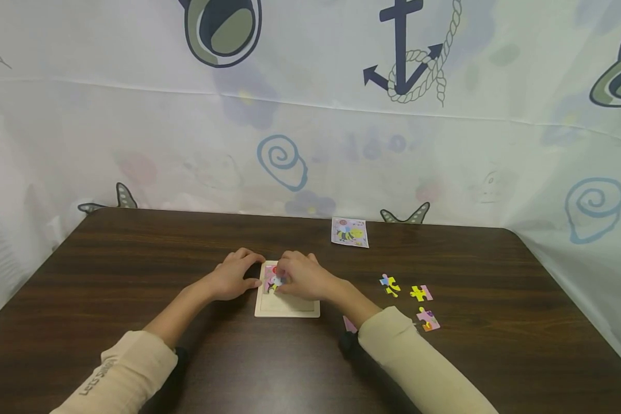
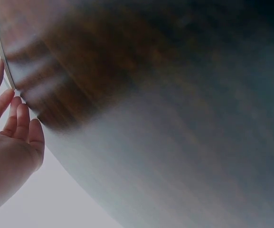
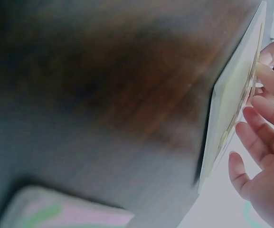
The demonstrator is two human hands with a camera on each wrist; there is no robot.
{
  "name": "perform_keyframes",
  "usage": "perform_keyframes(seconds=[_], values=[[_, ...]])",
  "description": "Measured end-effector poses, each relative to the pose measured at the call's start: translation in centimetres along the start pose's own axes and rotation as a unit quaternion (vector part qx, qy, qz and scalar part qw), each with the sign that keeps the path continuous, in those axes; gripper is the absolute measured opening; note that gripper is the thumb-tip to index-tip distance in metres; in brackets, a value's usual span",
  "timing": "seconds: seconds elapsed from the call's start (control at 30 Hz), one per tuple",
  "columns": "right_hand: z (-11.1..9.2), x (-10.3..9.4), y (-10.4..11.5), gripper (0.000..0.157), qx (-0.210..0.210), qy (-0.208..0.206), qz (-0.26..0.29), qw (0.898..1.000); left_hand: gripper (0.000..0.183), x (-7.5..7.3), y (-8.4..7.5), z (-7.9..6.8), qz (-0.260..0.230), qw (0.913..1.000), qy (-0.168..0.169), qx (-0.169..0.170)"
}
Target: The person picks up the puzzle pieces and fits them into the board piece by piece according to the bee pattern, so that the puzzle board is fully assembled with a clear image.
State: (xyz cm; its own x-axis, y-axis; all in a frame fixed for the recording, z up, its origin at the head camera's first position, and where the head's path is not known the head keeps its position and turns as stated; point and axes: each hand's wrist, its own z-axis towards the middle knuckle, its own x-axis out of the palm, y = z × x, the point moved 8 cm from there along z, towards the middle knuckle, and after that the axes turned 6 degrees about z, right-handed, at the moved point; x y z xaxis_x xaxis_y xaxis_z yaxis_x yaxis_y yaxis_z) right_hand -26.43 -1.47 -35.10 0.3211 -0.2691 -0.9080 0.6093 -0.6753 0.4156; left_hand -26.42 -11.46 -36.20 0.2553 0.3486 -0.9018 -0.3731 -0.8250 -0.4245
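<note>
A pale wooden puzzle tray (image 1: 287,314) lies on the table, with pink-and-white jigsaw pieces (image 1: 269,283) fitted in its upper left part. At the tray's left side is my left hand (image 1: 232,278), its index finger by the top corner and its thumb at the edge. The left wrist view shows this hand (image 2: 15,142) with loosely extended fingers touching the rim. My right hand (image 1: 304,278) reaches over the tray, thumb and fingertips pinching a puzzle piece down at the fitted ones; the fingers hide most of it. In the right wrist view the tray (image 3: 229,102) appears edge-on beside the fingers.
Loose pieces lie right of the tray: a blue-and-yellow group (image 1: 390,285), a yellow-and-pink piece (image 1: 420,293) and a pink-and-purple one (image 1: 428,319). Another pink piece (image 1: 349,324) is partly behind the right forearm. A bee picture card (image 1: 349,233) lies near the table's back edge.
</note>
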Motion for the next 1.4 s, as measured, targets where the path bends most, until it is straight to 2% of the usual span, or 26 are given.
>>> perform_keyframes(seconds=[0.27,0.53,0.63,0.7,0.9,1.4], values=[[0.0,0.1,0.0,0.026,0.009,0.002,-0.014,1.0,0.045,0.0,0.0,0.0,-0.005,1.0,-0.001,0.004],[0.0,0.2,0.2,0.029,0.009,0.004,-0.028,1.0,0.047,0.9,1.6,0.7,0.001,0.9991,-0.024,0.035],[0.0,0.2,0.2,0.029,0.009,0.004,-0.029,1.0,0.046,0.8,1.4,0.6,-0.004,0.9994,-0.021,0.027],[-0.1,0.2,0.2,0.028,0.008,0.004,-0.027,1.0,0.045,0.3,0.7,0.2,-0.014,0.9998,-0.008,0.013],[-0.2,0.2,0.2,0.026,0.004,0.001,-0.02,1.0,0.044,-0.1,-0.2,-0.2,-0.005,1.0,-0.002,0.002],[-0.2,0.2,0.0,0.025,0.004,0.001,-0.011,1.0,0.043,0.0,0.0,0.0,0.004,1.0,-0.006,0.002]])
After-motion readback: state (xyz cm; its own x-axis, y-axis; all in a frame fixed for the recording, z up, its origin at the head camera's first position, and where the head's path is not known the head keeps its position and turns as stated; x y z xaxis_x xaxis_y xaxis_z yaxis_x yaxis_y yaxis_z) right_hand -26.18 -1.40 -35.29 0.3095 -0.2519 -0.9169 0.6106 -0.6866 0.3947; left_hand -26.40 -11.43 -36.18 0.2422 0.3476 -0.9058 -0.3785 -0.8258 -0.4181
